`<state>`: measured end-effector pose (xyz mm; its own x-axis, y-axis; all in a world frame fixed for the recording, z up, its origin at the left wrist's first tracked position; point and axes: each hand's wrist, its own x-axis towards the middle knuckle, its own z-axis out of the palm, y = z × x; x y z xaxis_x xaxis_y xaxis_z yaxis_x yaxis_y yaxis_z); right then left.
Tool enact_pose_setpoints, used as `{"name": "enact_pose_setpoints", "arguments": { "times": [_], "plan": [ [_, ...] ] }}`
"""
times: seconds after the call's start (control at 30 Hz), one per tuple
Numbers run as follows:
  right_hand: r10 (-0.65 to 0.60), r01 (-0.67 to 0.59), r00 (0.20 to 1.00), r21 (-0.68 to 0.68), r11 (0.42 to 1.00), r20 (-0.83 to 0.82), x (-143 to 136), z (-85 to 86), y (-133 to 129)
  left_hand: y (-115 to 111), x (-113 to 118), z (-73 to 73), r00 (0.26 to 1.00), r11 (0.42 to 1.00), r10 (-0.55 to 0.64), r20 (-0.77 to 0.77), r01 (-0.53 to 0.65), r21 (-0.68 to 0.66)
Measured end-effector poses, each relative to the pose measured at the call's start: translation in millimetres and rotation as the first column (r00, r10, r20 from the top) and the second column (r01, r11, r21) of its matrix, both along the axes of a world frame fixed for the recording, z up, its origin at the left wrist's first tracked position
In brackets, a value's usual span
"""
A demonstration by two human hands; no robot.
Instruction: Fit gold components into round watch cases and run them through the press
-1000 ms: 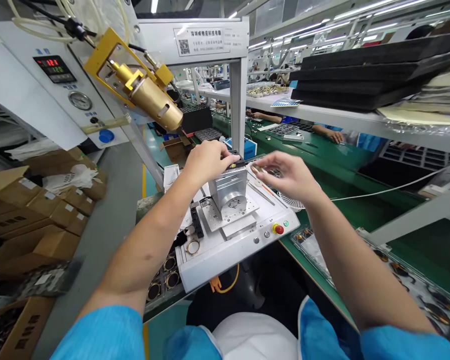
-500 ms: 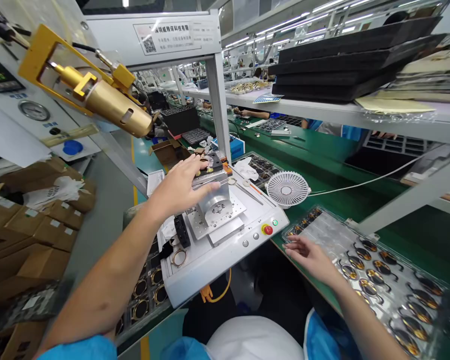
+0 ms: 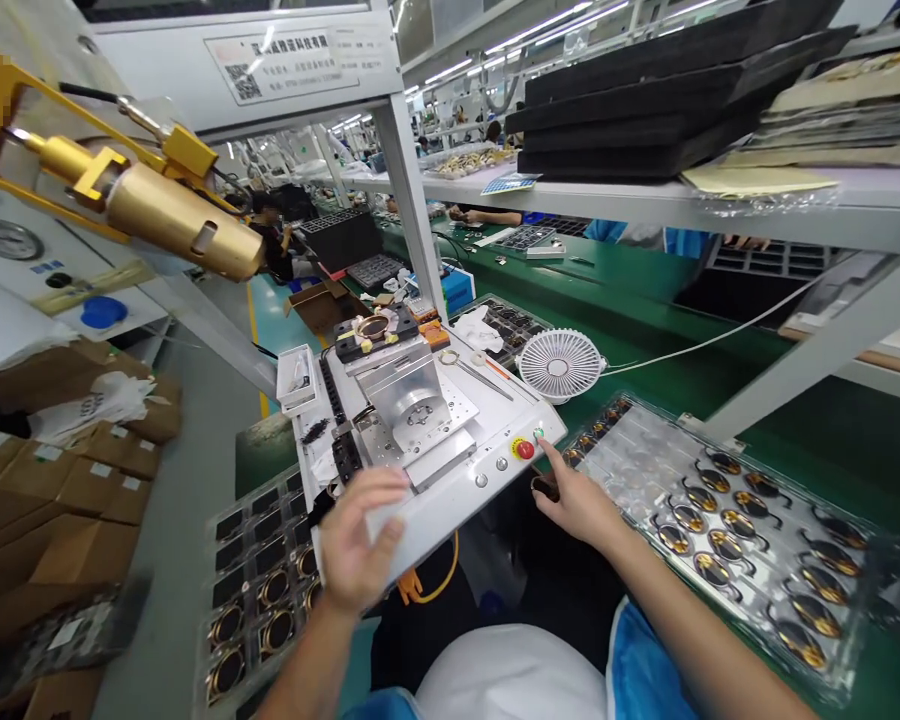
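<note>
My left hand is held over the front left edge of the white machine base, fingers apart and slightly blurred, holding nothing. With its index finger extended, my right hand reaches the green button at the base's right corner; its other fingers are loosely bent and nothing is in them. Beside that button is a red knob. A metal fixture stands on the base, and a round gold-rimmed part rests on the black holder at its top.
A gold cylinder hangs at upper left. A white fan stands right of the base. Trays of round parts lie at right and lower left. Tweezers lie on the base. Farther back, a person is visible.
My left hand has left the black holder and come down toward the base's front edge, uncovering the round part. My right hand has moved left and up to the green button, index finger extended.
</note>
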<state>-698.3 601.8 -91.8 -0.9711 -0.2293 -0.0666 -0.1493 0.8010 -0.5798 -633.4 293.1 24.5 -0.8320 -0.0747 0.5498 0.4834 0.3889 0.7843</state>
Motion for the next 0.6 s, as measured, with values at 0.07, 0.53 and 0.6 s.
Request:
{"name": "enact_pose_setpoints", "arguments": {
  "times": [0.07, 0.53, 0.6],
  "plan": [
    [-0.009, 0.009, 1.0, -0.016, 1.0, 0.017, -4, 6.4, 1, 22, 18, -42.0, 0.95, 0.994, -0.068, 0.303, 0.037, 0.107],
    [0.086, -0.171, 0.984, -0.726, 0.666, -0.153, 68, 8.6, -51, 73, 33, -121.5, 0.626, 0.639, -0.595, 0.503, -0.012, 0.769],
    [0.081, -0.164, 0.985, -0.692, 0.703, -0.151, 70, 6.9, -53, 75, 30, -122.2, 0.617, 0.649, -0.591, 0.52, -0.019, 0.76]
  ]
}}
